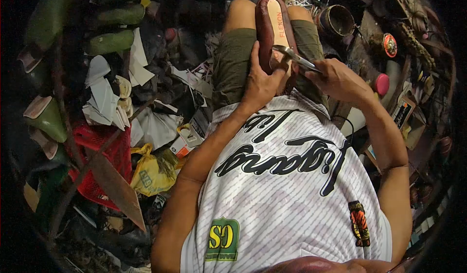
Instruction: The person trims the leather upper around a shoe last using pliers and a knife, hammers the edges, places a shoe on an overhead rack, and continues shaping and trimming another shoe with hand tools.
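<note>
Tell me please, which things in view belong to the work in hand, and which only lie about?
Work:
- dark red shoe, left hand on it
- metal tool, in right hand

Apparently lying about:
- red mesh
- yellow bag
- round container

Left side: red mesh basket, with yellow plastic bag just beside it. White sheet pieces lie above the basket. Upper left: green curved shapes, material unclear. Right side: pink round object; open round can above it.
</note>
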A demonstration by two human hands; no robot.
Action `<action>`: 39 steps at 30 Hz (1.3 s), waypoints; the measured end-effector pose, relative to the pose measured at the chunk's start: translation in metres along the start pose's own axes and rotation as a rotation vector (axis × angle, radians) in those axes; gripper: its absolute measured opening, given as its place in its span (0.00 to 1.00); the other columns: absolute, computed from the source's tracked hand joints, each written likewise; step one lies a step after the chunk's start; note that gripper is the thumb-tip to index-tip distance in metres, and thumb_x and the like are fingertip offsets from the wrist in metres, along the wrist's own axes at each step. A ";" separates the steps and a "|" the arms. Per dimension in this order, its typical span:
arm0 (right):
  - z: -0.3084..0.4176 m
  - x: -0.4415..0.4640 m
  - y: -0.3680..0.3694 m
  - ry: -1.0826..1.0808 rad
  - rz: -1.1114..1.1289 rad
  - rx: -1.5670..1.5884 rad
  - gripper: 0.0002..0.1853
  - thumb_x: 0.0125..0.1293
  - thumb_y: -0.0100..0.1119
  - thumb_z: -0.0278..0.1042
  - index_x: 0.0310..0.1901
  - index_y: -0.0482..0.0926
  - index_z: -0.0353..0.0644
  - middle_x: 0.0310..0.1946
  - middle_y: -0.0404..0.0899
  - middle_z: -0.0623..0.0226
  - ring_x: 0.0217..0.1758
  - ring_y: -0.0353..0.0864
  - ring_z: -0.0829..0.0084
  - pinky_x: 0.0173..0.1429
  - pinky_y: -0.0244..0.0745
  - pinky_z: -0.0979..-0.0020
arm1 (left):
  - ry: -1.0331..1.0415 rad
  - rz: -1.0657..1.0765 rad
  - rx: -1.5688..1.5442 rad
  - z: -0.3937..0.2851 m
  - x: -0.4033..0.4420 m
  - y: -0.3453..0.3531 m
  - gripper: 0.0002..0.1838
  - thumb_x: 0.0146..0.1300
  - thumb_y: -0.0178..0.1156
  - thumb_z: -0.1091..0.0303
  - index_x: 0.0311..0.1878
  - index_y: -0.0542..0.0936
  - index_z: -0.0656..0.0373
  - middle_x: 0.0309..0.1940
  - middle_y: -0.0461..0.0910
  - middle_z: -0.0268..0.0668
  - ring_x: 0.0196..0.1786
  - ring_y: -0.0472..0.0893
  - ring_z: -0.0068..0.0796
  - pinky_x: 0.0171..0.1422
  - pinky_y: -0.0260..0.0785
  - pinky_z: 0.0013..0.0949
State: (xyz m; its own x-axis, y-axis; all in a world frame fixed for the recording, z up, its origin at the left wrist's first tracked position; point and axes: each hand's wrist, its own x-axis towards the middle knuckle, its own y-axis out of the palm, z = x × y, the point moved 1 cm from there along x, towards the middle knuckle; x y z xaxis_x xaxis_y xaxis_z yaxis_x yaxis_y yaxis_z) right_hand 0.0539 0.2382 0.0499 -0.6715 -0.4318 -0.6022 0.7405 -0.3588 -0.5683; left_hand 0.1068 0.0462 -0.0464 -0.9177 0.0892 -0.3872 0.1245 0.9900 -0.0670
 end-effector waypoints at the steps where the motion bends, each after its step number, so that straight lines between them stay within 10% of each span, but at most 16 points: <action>1: 0.002 -0.001 -0.004 0.003 0.004 0.002 0.20 0.66 0.56 0.44 0.31 0.73 0.31 0.18 0.69 0.49 0.22 0.70 0.51 0.31 0.65 0.57 | -0.008 -0.028 0.033 0.000 0.000 0.000 0.45 0.61 0.60 0.62 0.72 0.43 0.67 0.62 0.65 0.58 0.64 0.69 0.45 0.68 0.59 0.36; 10: 0.017 0.022 0.006 0.073 0.053 -0.046 0.17 0.66 0.53 0.42 0.35 0.77 0.32 0.25 0.76 0.45 0.30 0.79 0.48 0.35 0.70 0.55 | 0.006 0.087 0.177 0.019 0.007 -0.005 0.42 0.65 0.56 0.57 0.71 0.47 0.71 0.65 0.60 0.63 0.68 0.63 0.54 0.71 0.54 0.37; 16: 0.016 0.019 -0.004 0.008 0.017 -0.016 0.13 0.64 0.57 0.36 0.39 0.76 0.33 0.27 0.77 0.47 0.32 0.78 0.49 0.34 0.70 0.58 | 0.407 -0.079 0.314 0.029 0.010 -0.002 0.43 0.67 0.54 0.55 0.71 0.45 0.74 0.63 0.63 0.63 0.66 0.66 0.53 0.69 0.57 0.36; 24: -0.001 0.008 -0.009 -0.165 0.025 -0.346 0.11 0.65 0.53 0.37 0.37 0.78 0.38 0.28 0.79 0.49 0.33 0.80 0.49 0.36 0.74 0.55 | 0.006 0.046 -0.087 0.003 -0.002 -0.005 0.39 0.68 0.51 0.59 0.72 0.45 0.72 0.65 0.58 0.68 0.68 0.63 0.53 0.71 0.54 0.36; 39: -0.029 0.000 0.027 -0.031 0.006 -0.153 0.15 0.65 0.57 0.42 0.36 0.75 0.35 0.23 0.75 0.51 0.29 0.76 0.50 0.34 0.70 0.56 | 0.170 -0.090 0.116 -0.004 -0.020 -0.008 0.41 0.61 0.59 0.65 0.72 0.49 0.64 0.60 0.66 0.64 0.62 0.71 0.51 0.67 0.61 0.39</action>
State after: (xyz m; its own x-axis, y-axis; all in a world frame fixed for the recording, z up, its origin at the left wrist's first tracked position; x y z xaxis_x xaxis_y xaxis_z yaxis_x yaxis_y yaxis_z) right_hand 0.0727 0.2526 0.0178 -0.6643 -0.4600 -0.5892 0.7295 -0.2270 -0.6452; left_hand 0.1225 0.0371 -0.0340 -0.9763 0.0285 -0.2147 0.0733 0.9763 -0.2037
